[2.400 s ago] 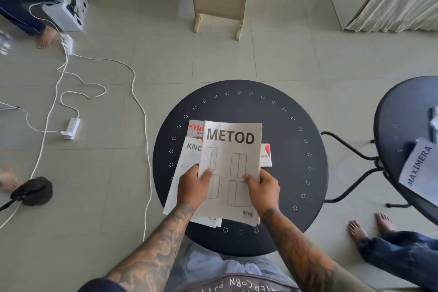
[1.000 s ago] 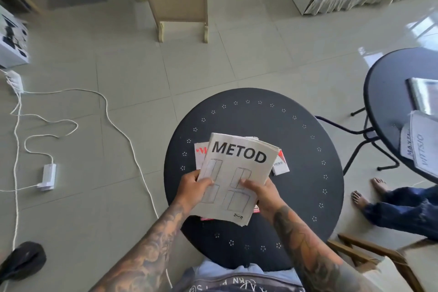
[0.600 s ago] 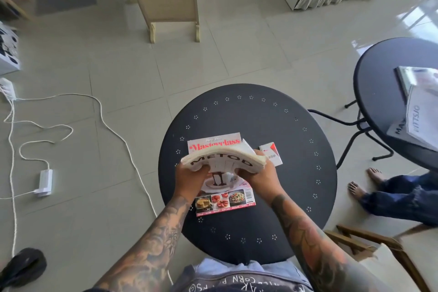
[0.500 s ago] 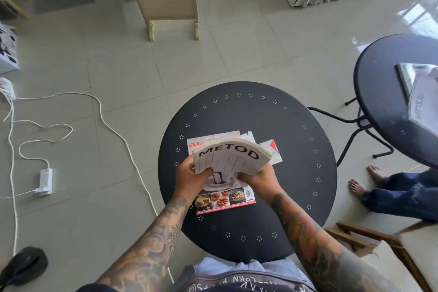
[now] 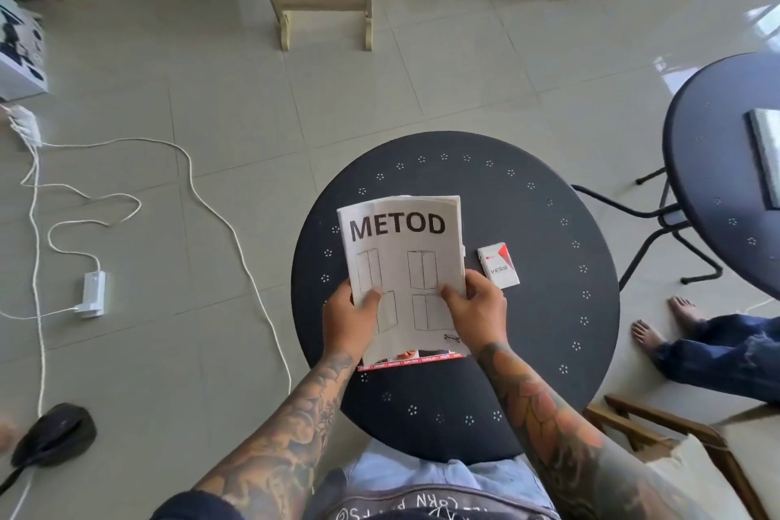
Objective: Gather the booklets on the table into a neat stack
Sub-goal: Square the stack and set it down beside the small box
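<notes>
Both hands on the pile of booklets (image 5: 403,266), in the middle of the round dark surface (image 5: 548,308). Left hand (image 5: 348,319) curled on the near left side, thumb on top of the white METOD cover (image 5: 396,228), other fingers hidden under the paper. Right hand (image 5: 477,310) curled the same way on the near right side, thumb on top. Hard to tell if the pile lies flat or is lifted a little at the near end.

Not quite neat yet: a red magazine edge (image 5: 411,363) sticking out along the near side, below the white cover. A few page edges peeking out at the far top and at the right side too.

How to finish well, as a guess: keep a soft hold on both sides, so no pages bend. Stand the pile up and tap the bottom edge on the surface, then tap one side. Or push the red edge in with flat palms until all edges line up. Lay the pile down flat, then let go slowly.

Small red and white box (image 5: 498,266) just beside the pile on the right, not touching. No booklet, so best left alone and not bumped.
</notes>
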